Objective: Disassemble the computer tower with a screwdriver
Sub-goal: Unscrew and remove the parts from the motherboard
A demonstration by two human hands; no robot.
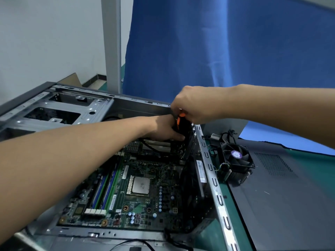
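Grip of the right hand [192, 105] curls round the orange-black screwdriver [179, 122]; left hand [163, 130] lies straight-fingered inside the steel tower [208, 160].

tower frame [210, 160]: bare grey metal, dull sheen | motherboard [145, 201]: green, matt | screwdriver handle [179, 120]: black-orange plastic | backdrop [217, 42], upper right: blue cloth, soft folds | side panel [290, 196], lower right: matt black | fan [235, 158]: black plastic

Blue curtain [217, 42], white post [111, 42] (upright), cardboard [71, 79]

Head-worn wide-angle view, looking forward and down, close over an open computer tower [126, 178] on the surface [223, 200].
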